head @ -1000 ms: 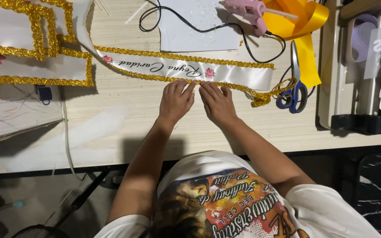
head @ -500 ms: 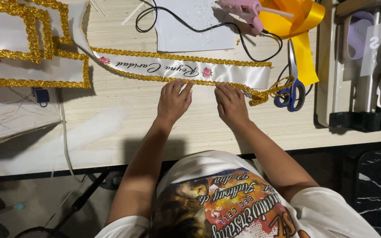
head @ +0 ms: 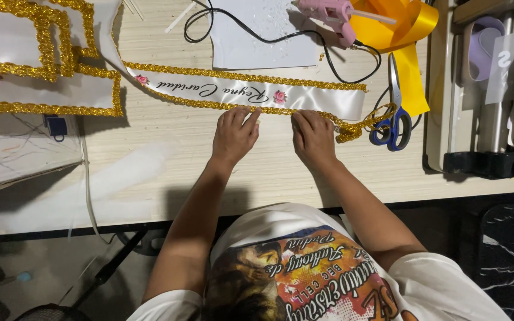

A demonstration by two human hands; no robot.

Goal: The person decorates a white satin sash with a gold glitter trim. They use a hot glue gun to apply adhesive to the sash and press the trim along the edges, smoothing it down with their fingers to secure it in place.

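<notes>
Hands rest palm-down on the pale wooden table (head: 168, 128), both at the near edge of a white satin sash (head: 251, 94) that lies flat across the tabletop, lettered in script, with small pink roses and gold glitter trim (head: 257, 110) along its long sides. The left hand (head: 233, 135) has its fingers slightly spread, the tips pressing on the lower trim; the right hand (head: 313, 138) keeps its fingers close together, the tips on the same trim a little further along. Neither hand pinches or lifts anything.

Pressing trim like this probably goes best with even pressure from flat fingertips, worked along the edge so the braid sits straight on the satin border, and with care near the loose trim tail (head: 358, 126) curling off the sash's right end.

Blue-handled scissors (head: 392, 119) lie just beside that end, partly on a yellow ribbon (head: 408, 35). A pink glue gun (head: 328, 12) rests at the far edge, its black cord (head: 251, 32) looping over a white sheet (head: 263, 41). More gold-trimmed white pieces (head: 37, 65) lie at the far left.

To the right, a shelf unit (head: 441, 89) holds a lilac piece and pale cut-out shapes (head: 501, 65); what else it contains cannot be told.
</notes>
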